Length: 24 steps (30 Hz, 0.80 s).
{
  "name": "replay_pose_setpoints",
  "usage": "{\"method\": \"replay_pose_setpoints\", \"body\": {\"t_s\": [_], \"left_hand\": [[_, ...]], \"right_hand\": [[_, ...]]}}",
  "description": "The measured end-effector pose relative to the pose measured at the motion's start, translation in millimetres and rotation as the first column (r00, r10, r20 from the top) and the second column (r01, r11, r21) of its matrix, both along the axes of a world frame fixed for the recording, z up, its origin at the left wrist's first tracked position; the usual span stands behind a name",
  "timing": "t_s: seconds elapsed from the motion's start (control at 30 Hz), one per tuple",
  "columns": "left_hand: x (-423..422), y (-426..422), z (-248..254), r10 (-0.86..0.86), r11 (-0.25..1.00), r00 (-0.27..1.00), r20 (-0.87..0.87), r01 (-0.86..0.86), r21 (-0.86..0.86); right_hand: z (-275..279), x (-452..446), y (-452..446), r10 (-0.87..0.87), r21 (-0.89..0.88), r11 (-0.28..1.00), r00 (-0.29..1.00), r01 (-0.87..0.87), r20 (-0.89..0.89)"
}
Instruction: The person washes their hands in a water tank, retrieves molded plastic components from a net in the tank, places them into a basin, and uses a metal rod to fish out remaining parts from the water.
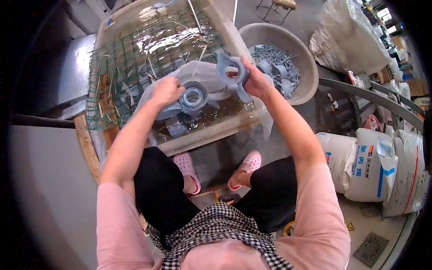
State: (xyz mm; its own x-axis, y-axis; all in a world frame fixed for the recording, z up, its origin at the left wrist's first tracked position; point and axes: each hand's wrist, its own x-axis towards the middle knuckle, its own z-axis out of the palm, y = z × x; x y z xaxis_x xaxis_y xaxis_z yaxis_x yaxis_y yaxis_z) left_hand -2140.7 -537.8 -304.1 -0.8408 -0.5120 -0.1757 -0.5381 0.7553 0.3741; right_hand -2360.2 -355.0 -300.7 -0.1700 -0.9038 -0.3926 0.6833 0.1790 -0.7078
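A person's right hand [257, 84] grips a gray ring-shaped part [222, 68] above the right side of a water-filled tub [204, 138], while the left hand [167, 92] curls beside a second ring [203, 95] over the tub's near side, its hold unclear. A basin [309, 67] sits just right of the tub.

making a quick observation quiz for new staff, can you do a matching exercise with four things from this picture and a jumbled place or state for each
Things
1. pink perforated clogs
2. white printed sacks
3. thin grey sticks
4. right hand

Places or states
A. heaped in a round beige tub
B. holding a grey ring-shaped plastic piece
C. worn on the feet
D. towards the picture's right edge

Pairs: 1-C, 2-D, 3-A, 4-B
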Motion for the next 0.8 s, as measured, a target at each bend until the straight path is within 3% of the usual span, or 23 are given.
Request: {"method": "replay_pose_setpoints", "body": {"t_s": [0.03,0.1,0.17,0.23,0.3,0.37,0.4,0.43,0.5,0.53,0.63,0.7,0.77,0.8], "left_hand": [[1.8,-8.0,-2.7,-0.004,1.000,1.000,-0.006,0.004,-0.006],[5.9,-18.3,-3.1,0.045,0.991,0.989,-0.141,-0.027,0.128],[7.9,-26.1,-5.8,0.095,0.980,0.977,-0.191,-0.058,0.189],[8.0,-28.0,1.7,0.396,0.846,0.897,-0.194,-0.275,0.457],[6.3,-39.5,0.4,0.424,0.825,0.893,-0.150,-0.312,0.471],[3.9,-43.7,-1.6,0.714,0.414,0.700,0.001,-0.423,0.806],[0.9,-42.1,-1.5,0.779,0.249,0.618,0.102,-0.455,0.855],[2.7,-47.0,-7.2,0.780,0.248,0.616,0.105,-0.459,0.853],[7.6,-58.6,-28.7,0.739,-0.037,0.661,0.131,-0.154,0.987],[7.8,-58.3,-39.7,0.765,-0.081,0.641,0.059,0.004,0.997],[3.3,-71.3,-53.7,0.749,-0.119,0.656,0.095,-0.009,0.993],[-4.9,-62.1,-35.6,0.717,-0.103,0.692,0.076,-0.003,0.995],[-24.9,-43.9,-13.0,0.809,-0.169,0.546,0.218,-0.138,0.976],[-31.6,-49.9,-18.1,0.802,-0.166,0.557,0.215,-0.138,0.976]], "right_hand": [[2.5,-1.6,-0.2,-0.133,-0.067,0.988,0.990,0.136,0.050],[6.1,-1.8,-8.3,-0.174,-0.073,0.980,0.976,0.185,0.134],[7.6,4.6,-19.1,-0.269,-0.249,0.908,0.924,0.338,0.271],[12.4,11.3,-28.4,-0.281,-0.266,0.890,0.906,0.369,0.316],[14.7,20.6,-41.8,-0.316,-0.291,0.813,0.802,0.505,0.507],[12.6,26.7,-59.7,-0.379,-0.257,0.769,0.741,0.585,0.554],[6.0,27.7,-69.8,-0.414,-0.211,0.723,0.657,0.658,0.630],[-0.6,28.6,-78.5,-0.441,-0.156,0.676,0.565,0.720,0.698],[-3.3,33.9,-88.4,-0.434,-0.131,0.658,0.515,0.742,0.739],[-3.7,35.8,-92.4,-0.440,-0.099,0.647,0.477,0.756,0.761],[-9.2,38.1,-104.4,-0.424,-0.106,0.628,0.453,0.771,0.784],[-1.3,41.3,-102.6,-0.481,-0.034,0.599,0.393,0.800,0.784],[4.1,35.8,-98.0,-0.511,-0.043,0.600,0.423,0.799,0.748],[4.3,30.9,-96.5,-0.521,-0.015,0.618,0.424,0.786,0.741]]}}
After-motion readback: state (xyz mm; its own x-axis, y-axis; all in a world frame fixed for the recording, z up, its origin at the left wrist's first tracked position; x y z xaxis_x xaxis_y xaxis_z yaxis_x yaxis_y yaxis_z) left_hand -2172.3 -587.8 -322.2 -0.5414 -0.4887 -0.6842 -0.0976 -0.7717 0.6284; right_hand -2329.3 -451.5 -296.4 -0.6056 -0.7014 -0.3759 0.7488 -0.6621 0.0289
